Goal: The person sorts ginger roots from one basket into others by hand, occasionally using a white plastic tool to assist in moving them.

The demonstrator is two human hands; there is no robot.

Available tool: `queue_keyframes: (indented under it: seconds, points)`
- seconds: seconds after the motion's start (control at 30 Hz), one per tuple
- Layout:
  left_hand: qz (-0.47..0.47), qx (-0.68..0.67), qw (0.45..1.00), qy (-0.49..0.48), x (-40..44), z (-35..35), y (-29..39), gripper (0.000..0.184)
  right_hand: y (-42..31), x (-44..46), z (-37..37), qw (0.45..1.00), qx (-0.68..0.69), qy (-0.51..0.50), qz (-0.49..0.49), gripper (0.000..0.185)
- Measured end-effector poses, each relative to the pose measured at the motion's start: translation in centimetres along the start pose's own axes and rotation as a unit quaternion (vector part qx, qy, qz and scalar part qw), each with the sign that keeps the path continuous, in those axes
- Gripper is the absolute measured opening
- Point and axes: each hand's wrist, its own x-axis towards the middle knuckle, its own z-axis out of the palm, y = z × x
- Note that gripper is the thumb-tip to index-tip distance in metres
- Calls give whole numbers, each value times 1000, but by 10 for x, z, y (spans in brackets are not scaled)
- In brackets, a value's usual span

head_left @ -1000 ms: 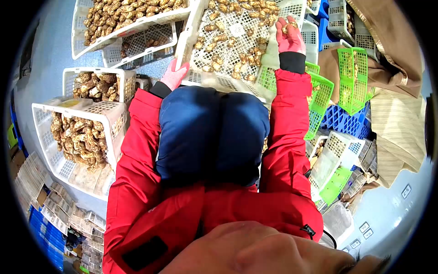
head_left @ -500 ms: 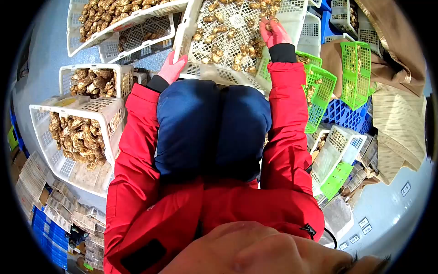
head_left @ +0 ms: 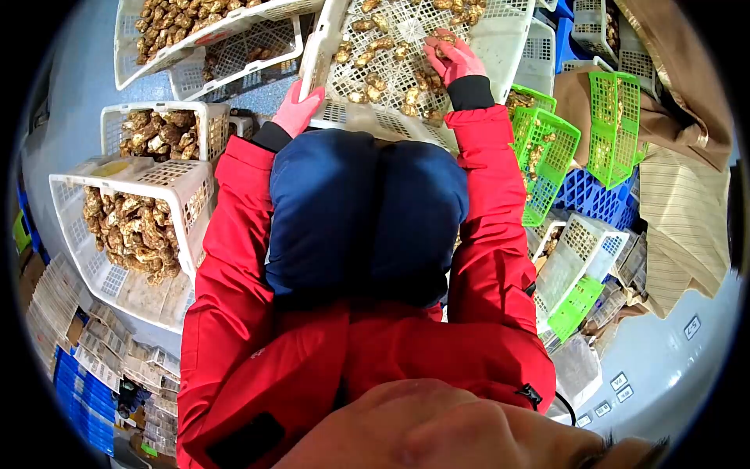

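A white plastic crate [head_left: 341, 112] with a lattice floor sits in front of my knees. Scattered across it are brown, knobbly tuber- or mushroom-like pieces [head_left: 382, 44]. My left hand [head_left: 297, 111], in a pink glove, grips the crate's near left corner, thumb on the inner side and fingers partly hidden outside. Over the right part of the crate, my pink-gloved right hand [head_left: 458, 62] has its fingers closed around one brown piece [head_left: 444, 37]. More pieces lie just below that hand.
At left, white crates [head_left: 197, 187] hold heaps of similar pieces [head_left: 133, 234]. Another full crate [head_left: 266, 14] stands at the upper left. To my right are green baskets [head_left: 547, 156], a blue pallet [head_left: 598, 205] and brown cloth [head_left: 680, 227].
My right hand has moved left, further over the crate, still with a brown piece in its fingers. My left hand stays at the corner; the view has shifted slightly.
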Motion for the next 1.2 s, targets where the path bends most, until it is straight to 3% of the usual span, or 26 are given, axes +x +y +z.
queue_keyframes:
  seconds: [0.17, 0.2, 0.23, 0.27, 0.3, 0.33, 0.37, 0.47, 0.5, 0.6, 0.63, 0.67, 0.73, 0.77, 0.87, 0.9, 0.93, 0.97, 1.0, 1.07, 1.1, 1.2]
  points:
    - [8, -26, 1000, 9, 1, 3, -2, 47, 0, -3, 8, 993, -111, 35, -1, 47]
    - [12, -14, 1000, 9, 2, 2, -3, 46, 5, -9, 14, 983, -148, 105, 9, 52]
    - [16, -3, 1000, 9, 3, 0, -5, 46, 5, -13, 14, 893, -431, 129, 28, 53]
    - [21, -16, 1000, 8, 4, 0, -7, 45, 3, -16, 13, 722, -676, 141, 43, 55]
    - [27, -30, 999, 8, 5, -1, -9, 44, 13, -22, -7, 615, -778, 109, 65, 56]
    - [31, -43, 999, 7, 4, -1, -11, 44, 13, -30, -2, 525, -833, 70, 162, 49]
    - [35, 27, 999, -10, 2, 0, -2, 46, 33, -37, -14, 405, -904, 34, 131, 46]
    - [9, -26, 1000, -13, -1, 2, 1, 49, 57, -42, -28, 347, -898, -100, 251, 42]
    - [9, -8, 1000, -18, 2, -2, -6, 53, 70, -37, -56, 298, -932, -159, 135, 32]
    - [-6, -13, 1000, -18, 1, -1, -2, 54, 59, -37, -33, 273, -936, -172, 144, 28]
    - [-7, -47, 999, -1, 1, 1, -5, 55, 61, -36, -35, 260, -946, -161, 111, 27]
    - [12, -91, 996, -10, -1, 0, -7, 52, 61, -34, -29, 256, -944, -148, 143, 29]
    - [44, -32, 998, -36, 1, -2, -4, 48, 60, -32, -34, 260, -942, -173, 121, 30]
    - [36, -18, 999, -34, 0, -2, 0, 47, 54, -32, -30, 292, -935, -171, 108, 28]
    - [30, 2, 999, -26, -1, 0, 2, 46, 29, -34, -12, 690, -707, -63, 141, 37]
    - [39, 1, 999, -25, -1, -1, -2, 46, 19, -43, -2, 863, -475, -71, 156, 55]
    - [50, 1, 998, -25, -1, 1, 4, 46, 14, -45, 1, 925, -327, -118, 154, 59]
    - [19, -61, 998, -8, -8, 8, 11, 47, 8, -45, 5, 938, -250, -183, 157, 58]
    - [21, -34, 999, -15, -8, 7, 13, 48, 1, -45, 9, 940, -172, -247, 158, 56]
    - [27, 20, 999, -28, -3, 0, 7, 49, -10, -60, 40, 955, -135, -219, 150, 50]
    - [25, -38, 999, -16, 1, 0, -5, 50, -11, -64, 49, 960, -117, -215, 137, 49]
    - [11, -37, 999, 6, -2, 4, -1, 49, -13, -67, 66, 963, -15, -242, 119, 55]
